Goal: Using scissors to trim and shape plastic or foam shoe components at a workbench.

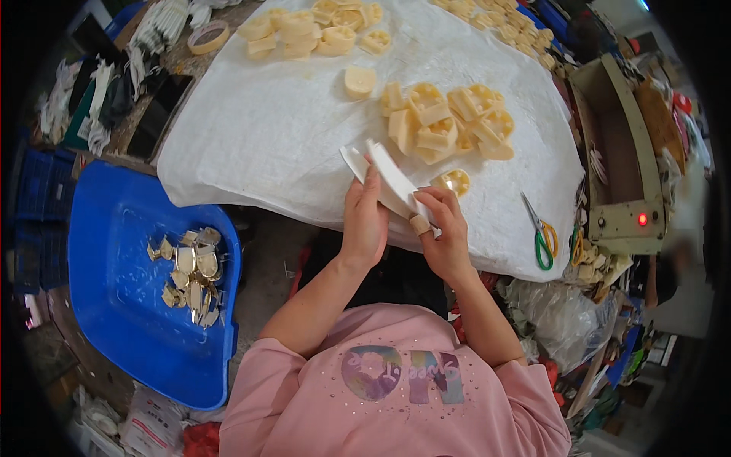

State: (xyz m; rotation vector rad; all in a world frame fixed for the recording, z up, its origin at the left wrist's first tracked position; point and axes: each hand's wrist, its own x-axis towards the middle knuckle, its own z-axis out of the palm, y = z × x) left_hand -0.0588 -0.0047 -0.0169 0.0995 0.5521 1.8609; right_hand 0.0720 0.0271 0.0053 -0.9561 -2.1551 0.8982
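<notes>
A white, curved, band-like piece (pixel 392 177) is held between my two hands over the front edge of the covered table; its far end looks split into two layers. My left hand (pixel 365 221) pinches it from the left, the thumb lying along it. My right hand (pixel 444 232) grips its near end, with a tan wrap around one finger. Just beyond the right hand lies a single cream moulded piece (pixel 454 181) with a yellowish hollow face. Farther back sits a heap of similar cream pieces (pixel 449 122). Another cream block (pixel 359 82) stands apart to its left.
White sheeting (pixel 251 145) covers the table. Scissors (pixel 542 236) with green and yellow handles lie at right, near a metal box (pixel 624 167) with a red light. More cream pieces (pixel 312 30) lie at the back. A blue tub (pixel 114 305) at left holds cream and gold-coloured pieces (pixel 196 270).
</notes>
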